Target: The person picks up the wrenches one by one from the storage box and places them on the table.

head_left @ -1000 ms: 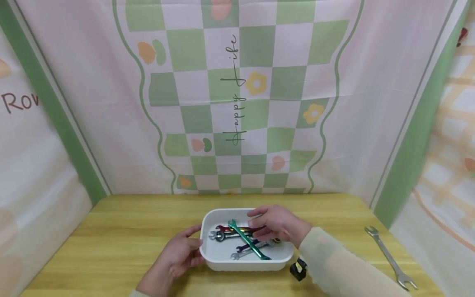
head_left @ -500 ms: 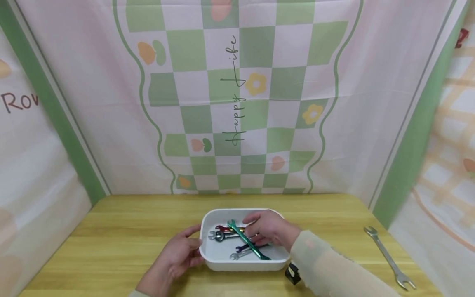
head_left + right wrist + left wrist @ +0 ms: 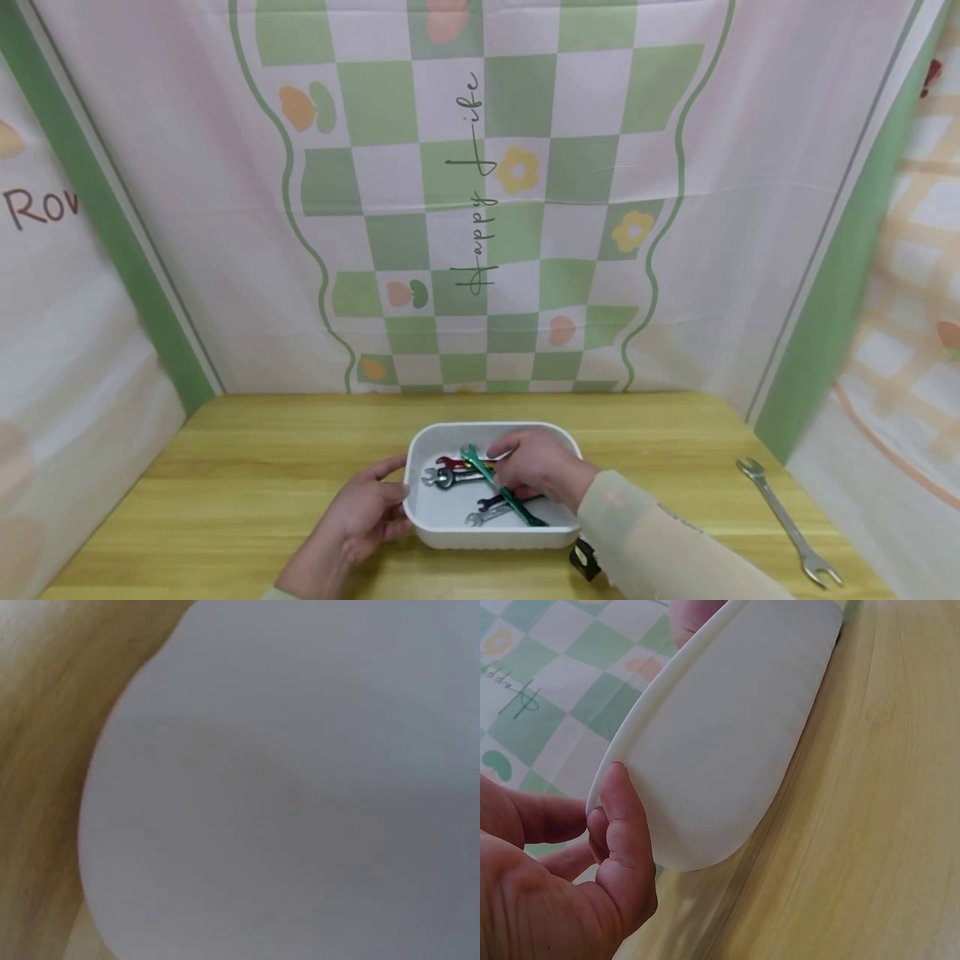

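A white plastic tub stands on the table with several wrenches inside. My left hand grips its left end; in the left wrist view, fingers lie against the wall and rim. My right hand reaches down into the tub's right half, fingertips hidden among the wrenches beside a green wrench, so whether they pinch anything is unclear. Around it lie a red wrench, a dark grey wrench, a purple wrench and a silver wrench. The right wrist view shows only the tub's blurred white outside.
A large silver double open-end wrench lies on the wooden table at the right. A patterned cloth hangs behind the table, with more cloth at both sides. A small black device shows under the right sleeve.
My right hand has moved left and lower into the tub, its fingers now down among the wrenches. The left hand and the green wrench have stayed in place.
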`<state>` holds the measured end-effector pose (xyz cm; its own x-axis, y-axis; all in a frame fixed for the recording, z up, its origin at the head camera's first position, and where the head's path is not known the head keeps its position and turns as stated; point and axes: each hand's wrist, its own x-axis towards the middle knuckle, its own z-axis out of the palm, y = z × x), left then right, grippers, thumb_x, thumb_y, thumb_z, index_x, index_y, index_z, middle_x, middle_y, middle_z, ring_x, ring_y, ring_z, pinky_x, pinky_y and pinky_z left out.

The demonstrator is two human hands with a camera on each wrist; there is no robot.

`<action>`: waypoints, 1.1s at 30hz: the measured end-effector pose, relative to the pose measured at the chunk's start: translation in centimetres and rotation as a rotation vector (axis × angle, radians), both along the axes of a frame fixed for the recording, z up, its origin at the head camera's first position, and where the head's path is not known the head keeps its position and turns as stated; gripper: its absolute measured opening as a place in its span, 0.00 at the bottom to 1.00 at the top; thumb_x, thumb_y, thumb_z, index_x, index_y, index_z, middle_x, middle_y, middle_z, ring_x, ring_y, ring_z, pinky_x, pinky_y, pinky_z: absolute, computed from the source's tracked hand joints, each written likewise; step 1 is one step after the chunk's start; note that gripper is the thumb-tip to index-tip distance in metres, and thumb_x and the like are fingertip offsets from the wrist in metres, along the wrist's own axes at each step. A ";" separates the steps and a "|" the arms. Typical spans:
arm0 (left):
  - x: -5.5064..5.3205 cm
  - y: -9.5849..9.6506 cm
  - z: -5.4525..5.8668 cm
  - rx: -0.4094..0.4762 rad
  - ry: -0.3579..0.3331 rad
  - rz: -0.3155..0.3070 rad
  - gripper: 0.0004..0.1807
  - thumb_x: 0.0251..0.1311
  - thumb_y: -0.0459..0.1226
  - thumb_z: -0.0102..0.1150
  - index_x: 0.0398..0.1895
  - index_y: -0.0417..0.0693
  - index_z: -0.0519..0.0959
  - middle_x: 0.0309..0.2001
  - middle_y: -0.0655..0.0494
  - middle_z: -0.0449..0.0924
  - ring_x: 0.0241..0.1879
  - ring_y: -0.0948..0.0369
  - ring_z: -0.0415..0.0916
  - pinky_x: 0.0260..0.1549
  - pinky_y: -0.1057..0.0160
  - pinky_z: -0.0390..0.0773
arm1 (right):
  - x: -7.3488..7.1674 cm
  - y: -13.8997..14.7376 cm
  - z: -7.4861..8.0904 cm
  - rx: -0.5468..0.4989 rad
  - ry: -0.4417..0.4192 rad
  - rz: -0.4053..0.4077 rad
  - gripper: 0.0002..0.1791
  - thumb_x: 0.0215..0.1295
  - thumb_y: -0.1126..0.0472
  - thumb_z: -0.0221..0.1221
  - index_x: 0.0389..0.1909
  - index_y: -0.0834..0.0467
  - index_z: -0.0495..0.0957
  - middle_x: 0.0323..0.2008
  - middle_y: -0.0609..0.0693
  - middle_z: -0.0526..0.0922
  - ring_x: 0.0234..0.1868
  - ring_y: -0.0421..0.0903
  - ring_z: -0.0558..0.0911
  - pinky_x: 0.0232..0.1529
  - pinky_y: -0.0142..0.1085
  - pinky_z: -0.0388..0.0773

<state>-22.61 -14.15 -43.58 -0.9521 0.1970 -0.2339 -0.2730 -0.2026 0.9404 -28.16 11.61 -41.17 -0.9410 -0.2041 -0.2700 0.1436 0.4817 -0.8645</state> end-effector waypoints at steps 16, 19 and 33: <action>0.0 0.0 -0.1 -0.009 0.001 0.006 0.34 0.65 0.26 0.52 0.75 0.36 0.57 0.40 0.40 0.75 0.33 0.55 0.74 0.32 0.59 0.82 | 0.6 -0.8 -0.5 0.158 0.178 0.090 0.25 0.41 0.75 0.72 0.45 0.59 0.86 0.34 0.52 0.81 0.33 0.47 0.78 0.31 0.39 0.80; 0.0 -0.1 0.0 -0.012 0.001 0.004 0.35 0.65 0.27 0.52 0.75 0.36 0.57 0.40 0.40 0.75 0.33 0.55 0.74 0.32 0.60 0.82 | 0.6 -0.9 -0.5 0.226 0.221 0.119 0.26 0.39 0.74 0.74 0.44 0.58 0.87 0.35 0.51 0.81 0.35 0.46 0.77 0.37 0.41 0.79; 0.0 -0.1 0.1 -0.014 0.003 -0.007 0.35 0.64 0.27 0.53 0.75 0.36 0.57 0.40 0.40 0.75 0.33 0.56 0.75 0.31 0.61 0.82 | 0.6 -1.0 -1.0 0.318 0.285 0.136 0.26 0.38 0.76 0.69 0.43 0.56 0.87 0.34 0.48 0.80 0.36 0.46 0.75 0.40 0.43 0.76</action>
<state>-22.61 -14.24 -43.47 -0.9515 0.2002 -0.2336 -0.2713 -0.1878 0.9440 -27.51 10.58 -42.13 -0.9574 -0.2795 -0.0727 -0.1619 0.7278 -0.6665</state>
